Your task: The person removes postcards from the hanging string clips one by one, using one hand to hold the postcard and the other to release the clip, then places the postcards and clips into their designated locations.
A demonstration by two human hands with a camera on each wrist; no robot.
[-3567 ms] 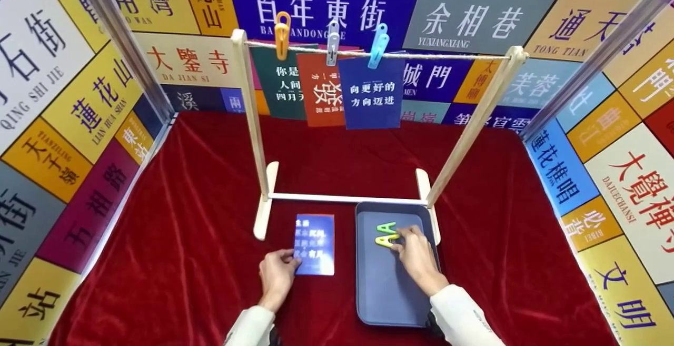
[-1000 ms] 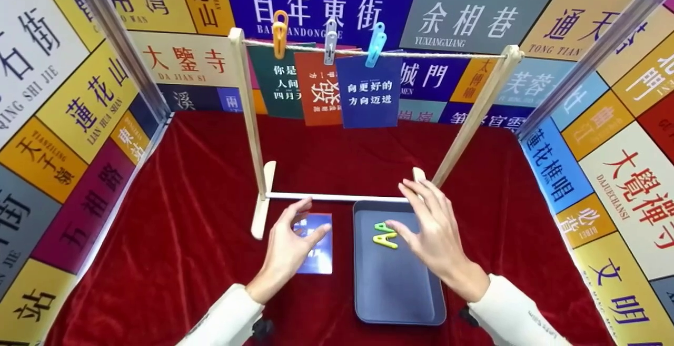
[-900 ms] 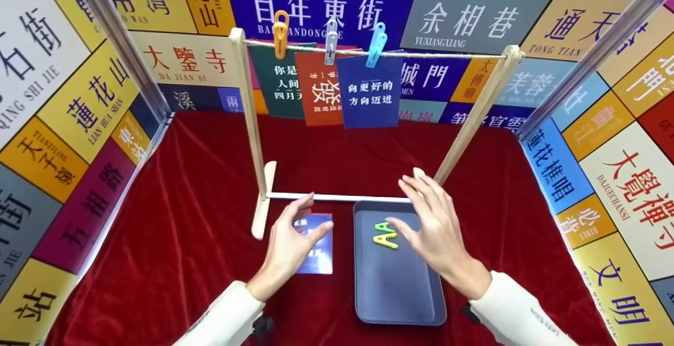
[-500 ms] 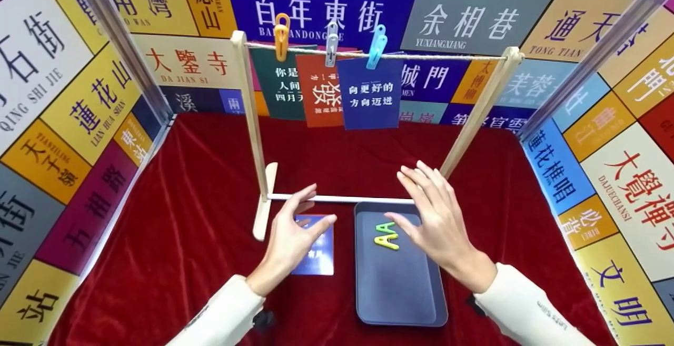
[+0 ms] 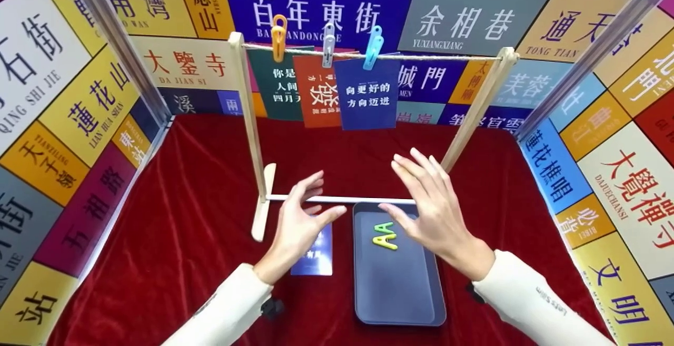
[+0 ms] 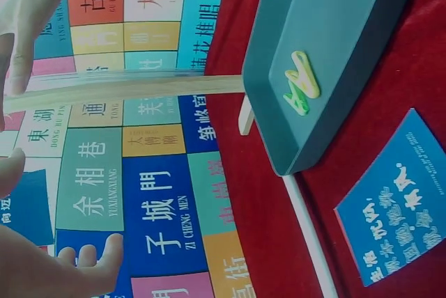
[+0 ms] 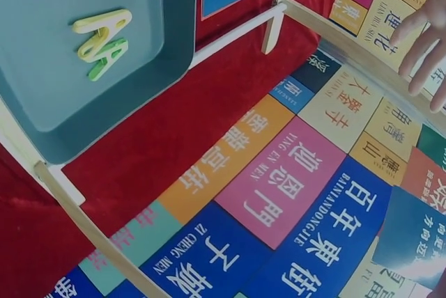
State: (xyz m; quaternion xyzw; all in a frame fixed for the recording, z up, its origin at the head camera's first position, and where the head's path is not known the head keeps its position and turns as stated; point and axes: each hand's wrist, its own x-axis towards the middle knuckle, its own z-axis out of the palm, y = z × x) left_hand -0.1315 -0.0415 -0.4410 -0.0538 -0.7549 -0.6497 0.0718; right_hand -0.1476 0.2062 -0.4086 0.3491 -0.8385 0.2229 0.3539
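My left hand (image 5: 297, 225) is raised over a blue card (image 5: 318, 262) with white writing, thumb and fingers spread apart, holding nothing. The hand covers the card's upper left part. Over the right side of the grey tray (image 5: 397, 309) is my right hand (image 5: 434, 211), likewise spread and bare. In the tray lie a green clothespin (image 5: 383, 227) and a yellow clothespin (image 5: 385, 241), side by side. The left wrist view shows the card (image 6: 401, 207) lying flat on the red cloth beside the tray.
A wooden rack (image 5: 250, 125) stands behind the hands with a string (image 5: 442, 57) across its top. Orange (image 5: 279, 38), grey (image 5: 328, 46) and light blue (image 5: 373, 48) clothespins hold a green card (image 5: 276, 85), a red card (image 5: 320, 98) and a blue hanging card (image 5: 368, 111).
Earlier, the left hand touched the card's edge and the right hand was at the clothespins. Both have since lifted away and opened, rising slightly forward over the last second. Card and clothespins remain in place.
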